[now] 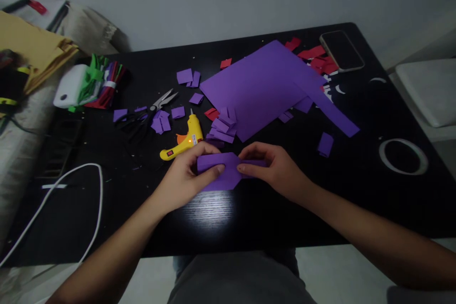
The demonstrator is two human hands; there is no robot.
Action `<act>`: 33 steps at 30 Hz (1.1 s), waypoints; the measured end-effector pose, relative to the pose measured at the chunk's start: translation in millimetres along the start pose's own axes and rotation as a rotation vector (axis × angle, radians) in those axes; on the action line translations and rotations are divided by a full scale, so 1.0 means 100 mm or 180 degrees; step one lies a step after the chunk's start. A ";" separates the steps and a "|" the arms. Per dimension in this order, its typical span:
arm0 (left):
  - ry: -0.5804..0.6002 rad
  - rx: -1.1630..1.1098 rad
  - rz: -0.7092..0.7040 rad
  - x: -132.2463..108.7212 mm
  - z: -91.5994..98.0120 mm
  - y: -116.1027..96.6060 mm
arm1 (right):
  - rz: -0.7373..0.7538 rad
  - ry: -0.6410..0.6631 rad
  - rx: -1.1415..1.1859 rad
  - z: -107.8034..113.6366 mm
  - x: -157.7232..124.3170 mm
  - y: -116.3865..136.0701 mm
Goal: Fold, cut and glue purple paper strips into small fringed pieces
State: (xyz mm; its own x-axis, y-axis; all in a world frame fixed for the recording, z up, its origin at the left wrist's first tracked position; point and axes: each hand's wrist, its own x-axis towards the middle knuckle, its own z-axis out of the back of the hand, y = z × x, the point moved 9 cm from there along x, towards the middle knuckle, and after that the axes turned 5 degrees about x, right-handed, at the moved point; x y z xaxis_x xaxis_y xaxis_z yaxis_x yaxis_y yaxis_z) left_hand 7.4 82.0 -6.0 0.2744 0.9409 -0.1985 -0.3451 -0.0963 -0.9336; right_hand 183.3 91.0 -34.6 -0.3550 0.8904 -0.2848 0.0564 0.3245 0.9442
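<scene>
A folded piece of purple paper (228, 178) with angled corners is held just above the dark table. My left hand (187, 175) grips its left part, thumb on top and fingers behind. At its right end, my right hand (274, 166) pinches a narrower purple paper strip (258, 169) that meets the piece; whether the two are one sheet I cannot tell. Just beyond my left hand lies a yellow glue gun (185, 140) with an orange trigger and a small lit light. A pile of folded purple pieces (224, 126) lies beyond my hands.
A large purple sheet (260, 85) and a long purple strip (335, 114) lie behind the hands. Scissors (156, 107) rest at left. Red scraps (318, 59), a phone (342, 51) and a white ring (403, 156) are at right. A white cable (100, 190) loops at left.
</scene>
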 end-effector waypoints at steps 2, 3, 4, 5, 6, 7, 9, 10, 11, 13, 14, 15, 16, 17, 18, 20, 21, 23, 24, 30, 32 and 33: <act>0.0023 -0.0049 0.0089 0.00 -0.02 0.03 | 0.0088 0.0028 0.0025 -0.01 0.00 0.01; 0.0056 -0.0071 0.0096 0.00 -0.04 0.04 | 0.0121 0.0033 -0.0020 -0.02 -0.01 0.02; 0.0083 -0.0076 0.0073 0.00 -0.05 0.04 | 0.0142 0.0029 -0.0080 -0.02 -0.02 0.04; 0.0105 -0.0064 0.0044 -0.01 -0.07 0.03 | 0.0155 0.0014 -0.0140 -0.02 -0.02 0.05; 0.0114 -0.0044 0.0017 -0.01 -0.07 0.02 | 0.0161 -0.0005 -0.0192 -0.02 -0.03 0.06; 0.0104 -0.0025 -0.0003 -0.01 -0.07 0.02 | 0.0169 -0.0026 -0.0236 -0.02 -0.04 0.07; 0.0018 -0.0005 -0.0052 -0.01 -0.05 0.00 | 0.0189 -0.0075 -0.0291 -0.01 -0.05 0.09; -0.0056 -0.0001 -0.0094 -0.01 -0.03 -0.01 | 0.0201 -0.0100 -0.0296 0.00 -0.06 0.10; -0.0133 0.0003 -0.0142 -0.01 -0.01 -0.02 | 0.0215 -0.0126 -0.0287 0.00 -0.06 0.10; -0.0271 0.0022 -0.0238 -0.01 0.02 -0.04 | 0.0257 -0.0176 -0.0242 0.01 -0.06 0.10; -0.0318 0.0040 -0.0281 -0.01 0.04 -0.05 | 0.0284 -0.0190 -0.0213 0.02 -0.06 0.10; -0.0350 0.0064 -0.0320 -0.01 0.05 -0.07 | 0.0310 -0.0199 -0.0189 0.02 -0.06 0.11; -0.0367 0.0090 -0.0358 -0.01 0.06 -0.08 | 0.0335 -0.0207 -0.0170 0.02 -0.06 0.11; -0.0377 0.0118 -0.0398 -0.01 0.07 -0.10 | 0.0355 -0.0214 -0.0154 0.02 -0.06 0.12; -0.0378 0.0139 -0.0433 -0.02 0.07 -0.11 | 0.0372 -0.0219 -0.0133 0.03 -0.05 0.12; -0.0359 0.0154 -0.0474 -0.02 0.09 -0.13 | 0.0379 -0.0219 -0.0076 0.03 -0.05 0.13; -0.0352 0.0154 -0.0476 -0.02 0.09 -0.13 | 0.0372 -0.0216 -0.0049 0.04 -0.05 0.13; -0.0353 0.0152 -0.0467 -0.03 0.10 -0.13 | 0.0340 -0.0207 -0.0012 0.04 -0.04 0.13; -0.0358 0.0130 -0.0454 -0.03 0.11 -0.12 | 0.0327 -0.0201 -0.0005 0.04 -0.04 0.13; -0.0136 -0.0402 -0.0205 -0.03 0.02 -0.06 | 0.0328 -0.0205 -0.0094 0.05 -0.06 0.16; -0.0167 -0.0292 -0.0242 -0.03 0.03 -0.08 | 0.0360 -0.0200 -0.0098 0.05 -0.08 0.18; -0.0207 -0.0146 -0.0304 -0.04 0.04 -0.10 | 0.0379 -0.0203 -0.0099 0.05 -0.08 0.19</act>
State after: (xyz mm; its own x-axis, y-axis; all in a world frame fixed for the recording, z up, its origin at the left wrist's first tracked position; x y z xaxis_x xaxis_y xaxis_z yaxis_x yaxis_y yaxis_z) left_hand 6.3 81.0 5.6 0.2448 0.9654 -0.0898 -0.2785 -0.0187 -0.9603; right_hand 191.6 91.4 -15.5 -0.2874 0.9409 -0.1794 0.0653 0.2061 0.9764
